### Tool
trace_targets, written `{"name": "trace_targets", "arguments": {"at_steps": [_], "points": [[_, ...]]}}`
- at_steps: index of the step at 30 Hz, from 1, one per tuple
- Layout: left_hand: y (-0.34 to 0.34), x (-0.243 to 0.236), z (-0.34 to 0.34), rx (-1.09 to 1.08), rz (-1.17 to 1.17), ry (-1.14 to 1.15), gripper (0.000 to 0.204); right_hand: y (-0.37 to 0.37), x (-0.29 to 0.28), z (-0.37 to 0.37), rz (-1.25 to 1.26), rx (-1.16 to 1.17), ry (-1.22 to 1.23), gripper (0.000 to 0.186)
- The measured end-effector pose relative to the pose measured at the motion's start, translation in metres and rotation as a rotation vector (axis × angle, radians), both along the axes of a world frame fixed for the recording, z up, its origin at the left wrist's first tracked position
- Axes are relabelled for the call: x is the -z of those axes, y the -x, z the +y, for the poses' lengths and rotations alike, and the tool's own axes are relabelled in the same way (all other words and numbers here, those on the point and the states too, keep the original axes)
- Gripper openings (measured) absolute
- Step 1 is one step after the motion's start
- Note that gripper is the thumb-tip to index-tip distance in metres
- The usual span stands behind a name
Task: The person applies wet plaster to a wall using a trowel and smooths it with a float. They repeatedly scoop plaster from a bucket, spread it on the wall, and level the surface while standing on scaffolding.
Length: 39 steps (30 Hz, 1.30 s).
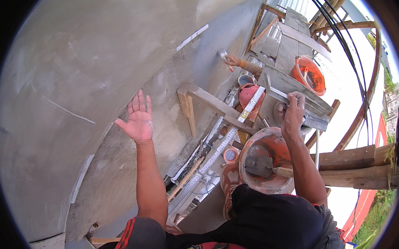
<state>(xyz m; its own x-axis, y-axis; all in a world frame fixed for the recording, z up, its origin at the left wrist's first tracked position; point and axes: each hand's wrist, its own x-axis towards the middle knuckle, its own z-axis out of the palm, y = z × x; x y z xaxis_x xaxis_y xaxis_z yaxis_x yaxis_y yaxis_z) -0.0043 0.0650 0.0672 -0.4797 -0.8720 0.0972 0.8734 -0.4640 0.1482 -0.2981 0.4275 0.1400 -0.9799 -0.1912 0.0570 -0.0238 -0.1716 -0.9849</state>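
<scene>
- One orange bucket (281,142) stands nearest, with a trowel (258,166) inside.
- Left hand (140,121): open, palm showing, near the grey wall (123,47).
- Right hand (293,113): closed on a long grey float (312,102), beyond the bucket.
- Co-worker's hand (232,60): holds a pale tool (222,53) at the wall, farther away.

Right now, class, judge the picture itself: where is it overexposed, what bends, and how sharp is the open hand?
Head view: a white patch at right is blown out; head view: the wooden pole near the right rim bows, perhaps through fisheye distortion; head view: the left hand looks fairly sharp, with no obvious motion blur.
</scene>
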Motion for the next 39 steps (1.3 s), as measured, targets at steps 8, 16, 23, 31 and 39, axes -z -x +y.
{"name": "trace_targets", "arguments": {"at_steps": [8, 16, 23, 31, 39], "points": [[-0.001, -0.001, -0.001, 0.019, 0.081, -0.051, 0.115, 0.019, 0.046, -0.144, 0.682, -0.548, -0.638, 0.018], [0.002, -0.003, 0.004, -0.026, 0.025, -0.068, 0.114, 0.047, 0.126, -0.233, 0.870, -0.678, -0.927, 0.027], [0.002, 0.003, 0.002, -0.045, -0.021, -0.050, 0.113, 0.050, 0.160, -0.277, 0.896, -0.743, -0.958, 0.025], [0.000, 0.025, -0.007, 0.099, 0.156, 0.160, 0.115, 0.052, 0.168, -0.314, 0.833, -0.776, -0.821, 0.027], [-0.013, 0.022, -0.009, 0.112, 0.213, 0.153, 0.116, 0.032, 0.163, -0.333, 0.639, -0.867, -0.658, 0.025]]}}
